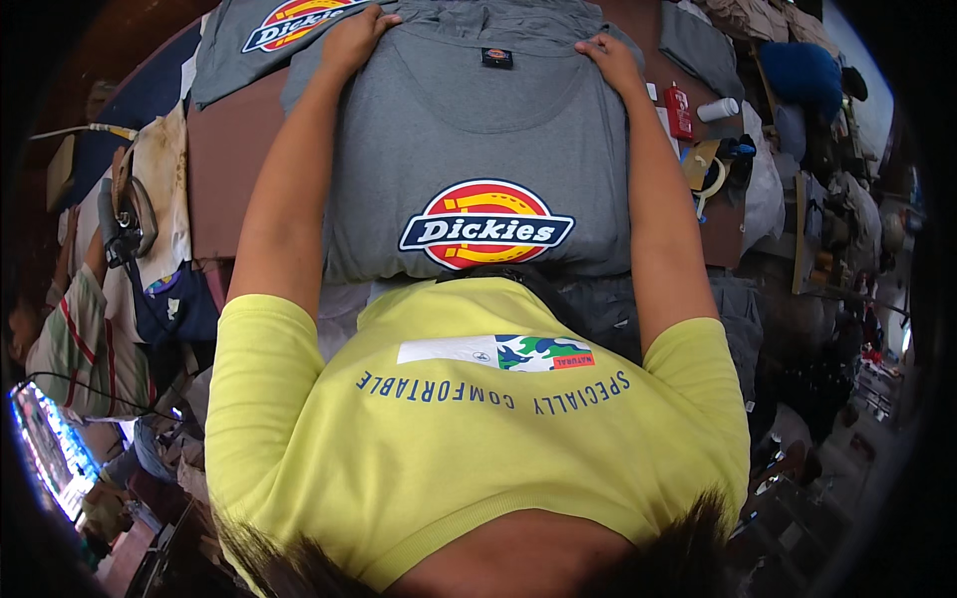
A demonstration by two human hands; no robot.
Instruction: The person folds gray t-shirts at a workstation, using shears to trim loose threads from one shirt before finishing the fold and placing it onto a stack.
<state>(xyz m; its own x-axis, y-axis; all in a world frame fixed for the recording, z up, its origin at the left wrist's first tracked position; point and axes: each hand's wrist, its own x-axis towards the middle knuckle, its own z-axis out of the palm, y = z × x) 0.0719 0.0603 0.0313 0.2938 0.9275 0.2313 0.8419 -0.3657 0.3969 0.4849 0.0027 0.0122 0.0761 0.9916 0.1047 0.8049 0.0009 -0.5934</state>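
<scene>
A grey T-shirt (478, 130) with a round red, yellow and blue logo on its chest lies flat on a brown table (229, 159), collar pointing away from me. My left hand (354, 40) grips the fabric at one shoulder, left of the collar. My right hand (610, 58) grips the other shoulder with curled fingers. Both forearms stretch out over the shirt's sides. My own yellow shirt (469, 439) fills the lower part of the view and hides the grey shirt's hem.
A second grey T-shirt (249, 50) with the same logo lies at the far left. A red bottle (679, 110), a white tube (718, 108) and a tape roll (713, 177) sit at the right edge. A person in a striped shirt (80, 349) is at the left.
</scene>
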